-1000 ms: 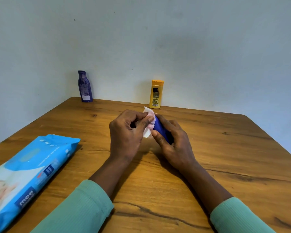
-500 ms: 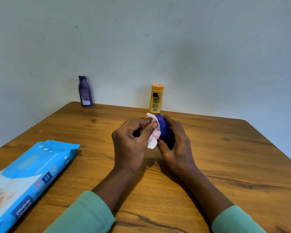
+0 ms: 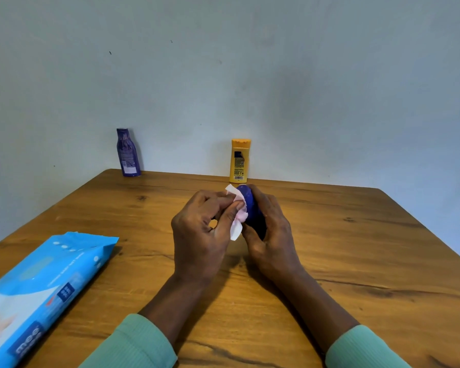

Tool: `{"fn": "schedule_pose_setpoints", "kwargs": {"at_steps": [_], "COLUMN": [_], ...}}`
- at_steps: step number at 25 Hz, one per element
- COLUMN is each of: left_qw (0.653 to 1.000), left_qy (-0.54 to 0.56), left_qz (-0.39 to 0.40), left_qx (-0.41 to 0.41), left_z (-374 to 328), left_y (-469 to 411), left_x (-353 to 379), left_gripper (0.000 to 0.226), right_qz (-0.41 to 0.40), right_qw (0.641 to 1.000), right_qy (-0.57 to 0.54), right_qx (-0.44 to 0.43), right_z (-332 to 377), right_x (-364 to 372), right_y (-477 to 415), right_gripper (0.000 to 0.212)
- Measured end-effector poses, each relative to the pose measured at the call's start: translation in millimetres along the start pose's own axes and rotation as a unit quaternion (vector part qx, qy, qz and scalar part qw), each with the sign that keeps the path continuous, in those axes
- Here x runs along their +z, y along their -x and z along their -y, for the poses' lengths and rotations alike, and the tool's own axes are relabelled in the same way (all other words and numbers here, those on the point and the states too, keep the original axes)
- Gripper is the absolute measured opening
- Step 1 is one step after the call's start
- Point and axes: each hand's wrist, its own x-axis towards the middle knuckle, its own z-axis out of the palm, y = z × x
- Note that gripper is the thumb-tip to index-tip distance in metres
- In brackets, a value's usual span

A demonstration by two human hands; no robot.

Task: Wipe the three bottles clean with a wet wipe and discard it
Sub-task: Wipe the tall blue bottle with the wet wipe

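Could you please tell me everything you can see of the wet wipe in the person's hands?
The wet wipe is a thin, white, crumpled sheet with a faint pink tint. The left hand pinches it and presses it against the dark blue bottle that the right hand holds. One corner sticks up; another hangs below the fingers.

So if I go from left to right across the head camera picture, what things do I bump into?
Light blue wet wipe packet → tall purple plastic bottle by the wall → left hand pinching a white wet wipe → right hand holding a dark blue bottle. The yellow bottle sits behind the hands, so its place is unclear.
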Motion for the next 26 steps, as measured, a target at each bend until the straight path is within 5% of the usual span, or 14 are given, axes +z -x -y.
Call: {"fn": "schedule_pose_setpoints", "kwargs": {"at_steps": [6,21,26], "left_qw": [0.995,0.986,0.974], "left_qy": [0.075,0.128,0.093], "left_qz": [-0.002,0.007,0.142], "left_qx": [-0.071,-0.103,-0.153], "left_z": [-2,3,29], "left_y": [1,-4,-10], "left_x": [7,4,0], "left_gripper": [0.025,0.019,0.011], "right_qz": [-0.007,0.059,0.061], "right_qw": [1.0,0.995,0.994], "right_qy": [-0.002,-0.071,-0.05], "right_qx": [-0.005,0.036,0.07], "right_z": [4,11,0], "right_x": [1,7,-2], "right_y": [0,1,-3], "right_gripper": [0.094,0.082,0.081]}}
